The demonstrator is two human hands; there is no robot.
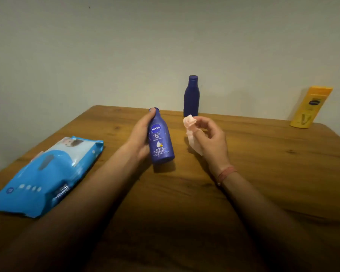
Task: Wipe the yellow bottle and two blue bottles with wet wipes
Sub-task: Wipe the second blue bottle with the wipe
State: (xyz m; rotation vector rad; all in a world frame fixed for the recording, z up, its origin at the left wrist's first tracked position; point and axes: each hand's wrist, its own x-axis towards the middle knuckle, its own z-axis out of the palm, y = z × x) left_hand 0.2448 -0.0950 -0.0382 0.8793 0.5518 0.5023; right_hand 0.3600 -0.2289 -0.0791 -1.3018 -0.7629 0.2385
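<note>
Left hand (140,134) grasps tilted dark-blue plastic lotion bottle (161,138); right hand (210,138) pinches crumpled white wet wipe (191,134); risk: slick bottle slipping from its grip onto the wooden surface (263,173).

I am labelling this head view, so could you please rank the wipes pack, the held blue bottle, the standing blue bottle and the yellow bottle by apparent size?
1. wipes pack, clearly largest, though nearest the camera.
2. held blue bottle, in the left hand.
3. yellow bottle and standing blue bottle look alike; both stand farther back, so I leave them unranked.

Wood table (263,173): wipes pack (45,173) left, blue bottle (191,97) & yellow bottle (310,107) at back.
</note>
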